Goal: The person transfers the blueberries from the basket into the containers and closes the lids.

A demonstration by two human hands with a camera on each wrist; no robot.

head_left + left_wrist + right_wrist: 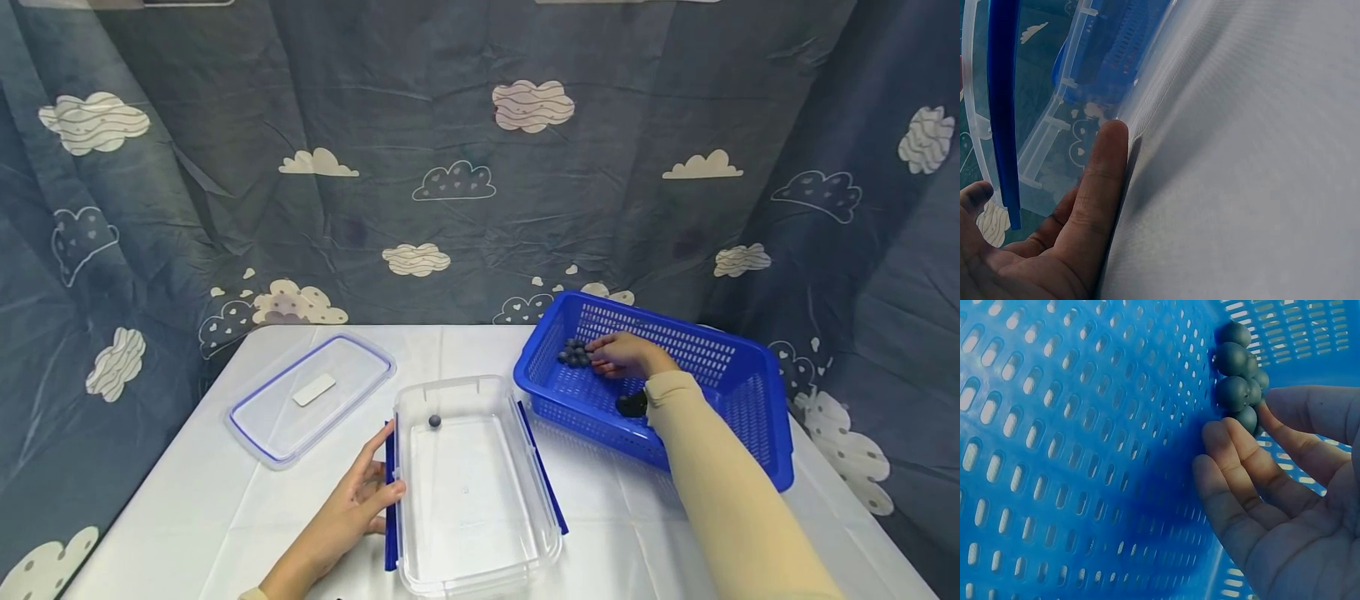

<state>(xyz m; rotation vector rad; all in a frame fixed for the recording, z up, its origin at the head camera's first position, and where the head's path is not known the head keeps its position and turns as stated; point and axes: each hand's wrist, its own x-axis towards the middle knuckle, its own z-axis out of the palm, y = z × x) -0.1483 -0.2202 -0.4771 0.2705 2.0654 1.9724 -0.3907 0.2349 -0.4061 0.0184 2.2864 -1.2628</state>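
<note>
In the head view my right hand [626,354] reaches into a blue perforated basket [776,417]. Its fingertips are at a small cluster of dark blueberries [574,353] on the basket floor. Up close in the right wrist view, thumb and index finger are beside the lower blueberries [1233,394], and the other fingers are loosely bent; no berry is clearly pinched. My left hand [352,504] holds the left side of a clear plastic container [480,575], thumb over the rim and fingers outside below the blue side clip [1005,112]. One blueberry [435,422] lies inside, near the far left corner.
A clear lid [352,408] with a blue seal and a white label lies flat to the left of the container. White cloth covers the table [195,533]. Behind stands a dark curtain [450,100] with cloud prints. A black object [632,405] shows at the right cuff.
</note>
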